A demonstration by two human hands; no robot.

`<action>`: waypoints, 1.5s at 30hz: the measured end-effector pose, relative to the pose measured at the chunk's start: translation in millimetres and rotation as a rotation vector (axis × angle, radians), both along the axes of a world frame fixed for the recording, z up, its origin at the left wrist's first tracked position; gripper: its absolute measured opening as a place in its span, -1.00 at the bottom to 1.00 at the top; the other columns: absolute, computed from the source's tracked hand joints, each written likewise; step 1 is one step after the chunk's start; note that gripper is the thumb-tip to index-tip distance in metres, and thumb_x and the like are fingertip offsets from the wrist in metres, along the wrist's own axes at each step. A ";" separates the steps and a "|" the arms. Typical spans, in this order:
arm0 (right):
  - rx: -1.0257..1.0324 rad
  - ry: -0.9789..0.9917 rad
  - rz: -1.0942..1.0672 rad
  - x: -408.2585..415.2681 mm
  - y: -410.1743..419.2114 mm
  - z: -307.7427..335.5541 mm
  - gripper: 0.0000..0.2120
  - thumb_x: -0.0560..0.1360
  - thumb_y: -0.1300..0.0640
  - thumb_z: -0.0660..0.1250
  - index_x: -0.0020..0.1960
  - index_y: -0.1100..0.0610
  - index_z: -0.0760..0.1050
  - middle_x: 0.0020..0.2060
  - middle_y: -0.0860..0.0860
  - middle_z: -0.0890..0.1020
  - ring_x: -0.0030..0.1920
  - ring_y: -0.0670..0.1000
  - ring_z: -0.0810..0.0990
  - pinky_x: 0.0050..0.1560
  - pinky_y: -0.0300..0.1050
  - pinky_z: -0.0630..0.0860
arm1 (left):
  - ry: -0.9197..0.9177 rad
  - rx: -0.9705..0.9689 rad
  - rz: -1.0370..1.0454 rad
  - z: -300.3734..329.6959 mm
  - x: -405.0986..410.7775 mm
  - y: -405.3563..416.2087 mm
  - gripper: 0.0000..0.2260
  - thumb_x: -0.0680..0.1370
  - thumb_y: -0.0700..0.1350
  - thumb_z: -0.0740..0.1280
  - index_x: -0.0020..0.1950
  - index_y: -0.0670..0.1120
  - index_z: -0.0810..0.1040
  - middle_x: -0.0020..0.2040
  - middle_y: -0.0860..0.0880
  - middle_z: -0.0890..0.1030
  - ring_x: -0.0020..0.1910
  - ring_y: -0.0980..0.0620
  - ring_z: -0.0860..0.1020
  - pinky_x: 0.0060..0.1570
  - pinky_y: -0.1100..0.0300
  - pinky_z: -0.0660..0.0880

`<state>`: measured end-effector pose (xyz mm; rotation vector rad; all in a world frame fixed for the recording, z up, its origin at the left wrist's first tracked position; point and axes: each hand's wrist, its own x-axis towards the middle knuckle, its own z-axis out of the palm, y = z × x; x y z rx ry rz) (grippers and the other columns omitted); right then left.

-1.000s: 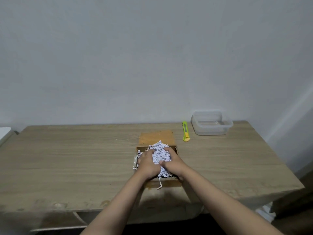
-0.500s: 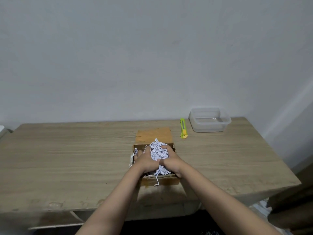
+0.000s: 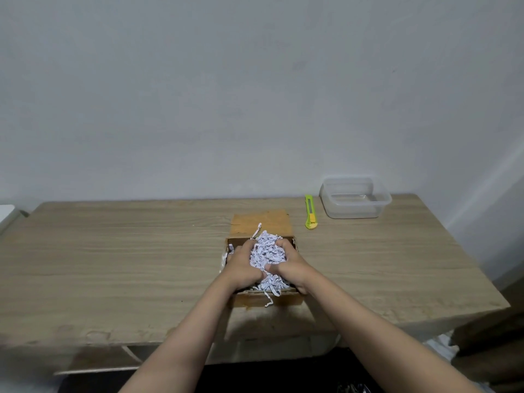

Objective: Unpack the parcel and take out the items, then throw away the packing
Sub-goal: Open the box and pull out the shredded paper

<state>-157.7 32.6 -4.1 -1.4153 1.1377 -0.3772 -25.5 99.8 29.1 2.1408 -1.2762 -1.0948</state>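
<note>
Plainly the risk is spillage: the shreds [image 3: 266, 252] are loose strips, and both hands cup them from the sides only, so a lift could let strands slide out underneath and scatter over the table [image 3: 113, 265]. One strip already hangs over the near wall of the box [image 3: 268, 298], and a few poke out at its left edge. Anything packed below could also come up tangled in the bundle and get thrown away with it. The left hand [image 3: 243, 266] and right hand [image 3: 289, 265] have their fingers curled and pressed into the heap, clutching it between them. The box sits mid-table, flap open to the far side, heaped with shreds; any items beneath are hidden. Far right, a clear tub [image 3: 355, 197] looks empty, with a green cutter [image 3: 310, 211] just beside it
</note>
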 end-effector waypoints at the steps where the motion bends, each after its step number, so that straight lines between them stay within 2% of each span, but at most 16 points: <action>1: -0.004 0.006 -0.001 0.1 -0.1 0.3 -0.46 0.36 0.17 0.43 0.20 -0.12 0.26 0.24 0.09 0.48 0.14 0.10 0.52 0.14 0.02 0.50 | 0.019 -0.003 0.027 -2.4 1.1 -0.9 -0.23 0.16 -0.04 0.39 0.37 0.07 0.29 0.23 -0.13 0.48 0.24 -0.19 0.45 0.13 0.05 0.47; 5: 0.006 -0.041 -0.016 -0.4 3.3 4.4 -0.46 0.31 0.16 0.45 0.17 -0.14 0.29 0.28 0.11 0.47 0.24 0.13 0.49 0.29 0.15 0.44 | 0.093 -0.016 0.082 -14.3 5.7 -5.6 -0.26 0.11 -0.06 0.39 0.30 0.07 0.34 0.20 -0.16 0.55 0.11 -0.20 0.56 -0.12 0.08 0.55; 10: 0.000 -0.047 -0.042 -0.5 4.2 8.6 -0.32 0.15 -0.03 0.46 0.22 -0.17 0.29 0.33 0.08 0.44 0.30 0.13 0.46 0.30 0.17 0.44 | 0.137 -0.072 0.044 7.8 0.9 -1.1 -0.29 0.23 -0.20 0.40 0.35 0.03 0.29 0.27 -0.15 0.47 -0.21 -0.13 0.54 -0.43 0.27 0.41; 12: -0.002 -0.042 -0.038 -2.1 4.0 13.3 -0.32 0.23 0.03 0.46 0.28 -0.13 0.27 0.34 0.06 0.42 0.27 0.12 0.47 0.24 0.09 0.48 | 0.156 -0.082 0.032 12.9 -0.9 -0.9 -0.34 0.33 -0.29 0.39 0.37 0.01 0.27 0.25 -0.09 0.43 -0.38 -0.04 0.51 -0.50 0.27 0.39; 14: 0.025 -0.038 -0.027 -3.1 2.6 14.7 -0.32 0.27 0.08 0.45 0.31 -0.08 0.26 0.30 0.10 0.46 0.15 0.12 0.51 0.03 -0.01 0.53 | 0.144 -0.070 0.015 13.9 -1.2 -1.3 -0.37 0.37 -0.32 0.37 0.38 -0.01 0.25 0.18 -0.11 0.46 -0.46 0.02 0.48 -0.50 0.26 0.39; 18: 0.101 -0.036 -0.017 -2.4 4.0 16.5 -0.40 0.32 0.24 0.41 0.29 0.03 0.29 0.14 0.21 0.58 0.01 0.15 0.60 0.12 0.18 0.55 | 0.123 -0.005 -0.023 11.3 -2.1 -2.4 -0.26 0.28 -0.21 0.39 0.42 0.02 0.23 0.21 -0.21 0.53 -0.32 -0.05 0.56 -0.43 0.19 0.49; 20: 0.091 -0.010 -0.007 -2.2 6.5 22.1 -0.48 0.38 0.31 0.38 0.26 0.05 0.30 0.09 0.22 0.59 -0.08 0.09 0.58 0.02 0.09 0.57 | 0.052 0.017 -0.020 0.6 -0.6 -6.3 -0.20 0.14 -0.04 0.36 0.39 0.04 0.26 0.22 -0.17 0.53 0.02 -0.17 0.58 -0.10 0.03 0.59; 22: 0.087 0.012 -0.002 -1.3 4.8 21.8 -0.51 0.39 0.30 0.39 0.22 0.01 0.30 0.05 0.17 0.58 -0.11 0.05 0.55 -0.07 -0.03 0.54 | -0.042 0.046 -0.044 -7.4 0.7 -9.5 -0.19 0.12 0.04 0.34 0.39 0.02 0.27 0.27 -0.14 0.48 0.28 -0.20 0.44 0.21 -0.07 0.48; 27: 0.064 0.041 -0.040 0.0 -0.6 11.2 -0.51 0.25 0.20 0.44 0.11 -0.09 0.40 0.11 0.16 0.59 0.09 0.16 0.59 0.14 0.11 0.56 | -0.147 0.137 -0.081 -0.7 -6.3 -10.1 -0.17 0.41 0.03 0.35 0.55 0.02 -0.05 0.51 -0.20 0.11 0.53 -0.23 0.00 0.47 -0.07 0.15; 30: 0.047 0.031 -0.059 -3.0 2.6 17.5 -0.58 0.40 0.29 0.39 0.16 -0.02 0.38 -0.08 0.03 0.57 -0.19 -0.03 0.54 -0.23 -0.20 0.51 | -0.169 0.138 -0.089 -5.5 -4.4 -12.5 -0.16 0.46 0.10 0.33 0.56 0.03 -0.13 0.55 -0.21 -0.02 0.55 -0.22 -0.09 0.50 -0.06 0.07; 33: 0.007 0.053 -0.059 -6.9 3.0 18.5 -0.59 0.46 0.26 0.36 0.23 0.00 0.34 -0.17 0.00 0.48 -0.42 -0.10 0.35 -0.50 -0.31 0.30 | -0.154 0.106 -0.094 -8.7 -1.9 -10.9 -0.17 0.46 0.12 0.36 0.56 0.07 -0.09 0.55 -0.24 -0.07 0.55 -0.19 -0.03 0.48 0.02 0.13; 35: -0.030 0.032 -0.072 -7.5 4.4 17.3 -0.58 0.46 0.24 0.36 0.25 0.00 0.34 -0.02 0.04 0.47 -0.36 -0.09 0.38 -0.42 -0.26 0.34 | -0.097 0.065 -0.083 -5.9 -2.0 -8.1 -0.21 0.47 0.07 0.39 0.55 0.09 -0.03 0.55 -0.25 -0.12 0.54 -0.14 0.09 0.40 0.13 0.20; 38: -0.085 -0.004 -0.087 -8.6 8.1 18.5 -0.55 0.45 0.27 0.38 0.28 0.06 0.35 0.16 -0.02 0.40 0.03 -0.03 0.44 -0.05 -0.20 0.38 | -0.048 0.034 -0.061 -2.2 -1.6 -6.7 -0.22 0.47 0.03 0.41 0.54 0.10 0.01 0.54 -0.27 -0.11 0.50 -0.13 0.21 0.33 0.19 0.28; 39: -0.102 -0.012 -0.091 -8.8 9.4 19.8 -0.56 0.45 0.28 0.38 0.27 0.07 0.36 0.18 -0.01 0.41 0.08 -0.02 0.43 -0.03 -0.19 0.39 | -0.036 0.025 -0.053 -2.4 -0.8 -6.6 -0.22 0.46 0.02 0.42 0.54 0.10 0.02 0.54 -0.26 -0.09 0.48 -0.14 0.25 0.29 0.19 0.32; 42: -0.119 -0.045 -0.106 -8.9 10.4 19.0 -0.60 0.43 0.31 0.39 0.18 0.03 0.37 0.13 0.02 0.46 0.03 -0.02 0.47 -0.11 -0.22 0.45 | 0.004 -0.006 -0.023 -3.5 0.8 -5.2 -0.20 0.42 -0.01 0.47 0.53 0.10 0.08 0.51 -0.23 0.01 0.36 -0.16 0.39 0.22 0.15 0.46; 45: -0.115 -0.073 -0.126 -9.2 10.7 18.8 -0.61 0.42 0.32 0.40 0.11 -0.02 0.37 0.16 0.06 0.50 0.05 0.03 0.52 0.01 -0.12 0.49 | 0.041 -0.044 0.019 -3.3 -1.5 -3.2 -0.23 0.38 -0.04 0.50 0.49 0.06 0.18 0.45 -0.19 0.15 0.31 -0.15 0.42 0.21 0.04 0.50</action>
